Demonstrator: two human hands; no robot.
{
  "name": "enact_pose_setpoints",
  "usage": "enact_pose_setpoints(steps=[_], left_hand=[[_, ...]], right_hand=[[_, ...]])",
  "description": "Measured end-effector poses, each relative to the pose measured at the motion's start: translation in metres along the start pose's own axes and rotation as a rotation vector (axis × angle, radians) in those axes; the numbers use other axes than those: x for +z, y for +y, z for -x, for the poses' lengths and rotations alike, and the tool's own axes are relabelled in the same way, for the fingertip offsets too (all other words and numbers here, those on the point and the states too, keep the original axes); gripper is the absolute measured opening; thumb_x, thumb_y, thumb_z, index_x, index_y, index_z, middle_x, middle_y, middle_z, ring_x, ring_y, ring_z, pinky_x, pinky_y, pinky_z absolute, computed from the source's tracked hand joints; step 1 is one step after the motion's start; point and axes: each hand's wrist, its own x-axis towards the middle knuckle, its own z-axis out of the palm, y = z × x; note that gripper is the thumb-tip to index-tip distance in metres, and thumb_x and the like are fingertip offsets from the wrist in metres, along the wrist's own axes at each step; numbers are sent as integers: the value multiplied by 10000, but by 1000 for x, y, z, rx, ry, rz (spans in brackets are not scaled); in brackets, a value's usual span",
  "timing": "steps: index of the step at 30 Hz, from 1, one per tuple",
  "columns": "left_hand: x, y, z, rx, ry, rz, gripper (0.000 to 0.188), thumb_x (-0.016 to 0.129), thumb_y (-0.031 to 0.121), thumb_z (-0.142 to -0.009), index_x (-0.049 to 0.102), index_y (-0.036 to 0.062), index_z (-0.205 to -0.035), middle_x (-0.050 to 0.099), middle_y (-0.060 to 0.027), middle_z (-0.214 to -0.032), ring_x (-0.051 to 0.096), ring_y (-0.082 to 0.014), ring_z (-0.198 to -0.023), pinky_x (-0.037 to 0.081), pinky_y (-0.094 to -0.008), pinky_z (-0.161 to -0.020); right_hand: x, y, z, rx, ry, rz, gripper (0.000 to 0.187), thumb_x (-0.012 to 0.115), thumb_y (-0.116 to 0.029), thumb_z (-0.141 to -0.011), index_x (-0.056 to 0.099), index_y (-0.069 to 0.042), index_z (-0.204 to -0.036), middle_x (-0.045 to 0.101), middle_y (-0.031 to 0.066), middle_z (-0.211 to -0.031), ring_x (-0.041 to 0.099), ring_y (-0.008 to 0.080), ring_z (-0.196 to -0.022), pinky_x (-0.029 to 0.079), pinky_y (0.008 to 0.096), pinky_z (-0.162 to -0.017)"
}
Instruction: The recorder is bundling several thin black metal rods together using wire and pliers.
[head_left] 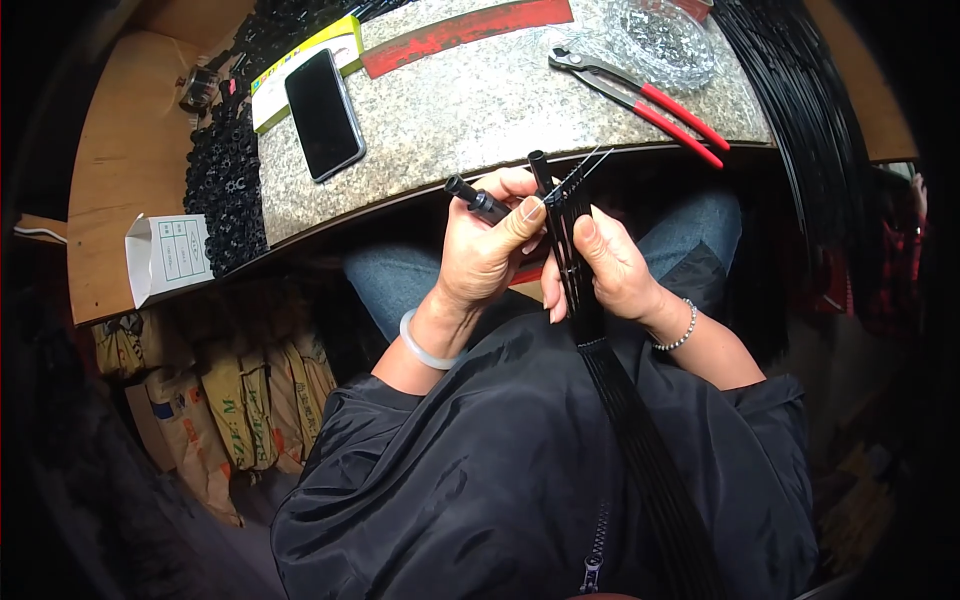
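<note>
A folded black umbrella frame (650,450), a bundle of long thin ribs around a shaft, runs from my lap up between my hands. With thumb and fingers closed, my left hand (478,255) pinches a thin wire (598,160) at the ribs' upper ends; the wire's two loose ends stick out to the upper right. A short black plastic tube piece (475,197) juts from the left hand's fingers. Beside the ribs, the dark end of the shaft (539,165) points up. My right hand (615,268) is closed around the ribs, thumb on top.
Across the speckled tabletop (450,110) lie a phone (325,115), a red strip (465,35), red-handled pincers (650,105) and a coil of clear wire or plastic (660,45). Small black parts (230,185) heap at left by a white box (170,258). Black rods (820,130) hang at right.
</note>
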Motion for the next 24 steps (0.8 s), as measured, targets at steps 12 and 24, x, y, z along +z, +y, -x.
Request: enact_pose_setpoints(steps=[12, 24], left_hand=[[7, 0, 6, 30, 104, -175, 212, 648, 151, -868, 583, -6, -995, 577, -1, -682, 457, -39, -537, 352, -184, -485], [-1, 6, 1, -18, -66, -33, 223, 676, 153, -842, 596, -4, -979, 593, -24, -749, 483, -62, -587, 379, -194, -522]], right_hand=[[8, 1, 2, -84, 133, 131, 439, 376, -408, -969, 442, 1, -1113, 575, 92, -648, 574, 124, -497, 467, 209, -480], [6, -4, 0, 17, -48, 139, 585, 275, -530, -945, 393, 18, -1109, 591, 151, -618, 562, 167, -441, 468, 234, -438]])
